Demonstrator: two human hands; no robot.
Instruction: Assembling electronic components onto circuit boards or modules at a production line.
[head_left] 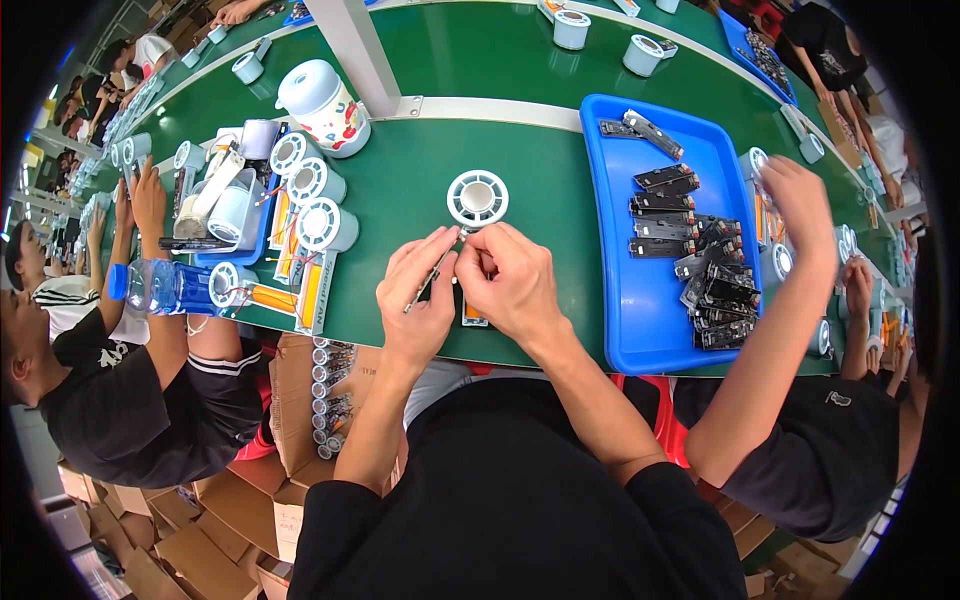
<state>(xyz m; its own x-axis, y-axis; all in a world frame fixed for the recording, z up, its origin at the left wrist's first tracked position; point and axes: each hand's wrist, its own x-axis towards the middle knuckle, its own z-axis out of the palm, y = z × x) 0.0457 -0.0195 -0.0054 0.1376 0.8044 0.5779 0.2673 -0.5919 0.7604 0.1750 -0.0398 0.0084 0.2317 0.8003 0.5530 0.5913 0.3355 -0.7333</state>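
A pale handheld fan housing (478, 177) lies on the green table in front of me, its round ring head pointing away. Its handle runs toward me under my hands, and an orange piece shows at the near end. My left hand (415, 280) is closed on a thin, dark circuit board (424, 283), seen nearly edge-on. Close against it, my right hand (508, 278) has its fingers curled in a pinch beside the board, just below the fan head. What the right fingertips grip is hidden.
At right, a blue tray (625, 345) holds several black circuit-board pieces; a co-worker's arm (790, 300) reaches past it. To the left stand several fan housings (327, 225), a white lidded cup (325, 108), a blue-capped bottle (165, 287) and another loaded tray. Another person sits at left.
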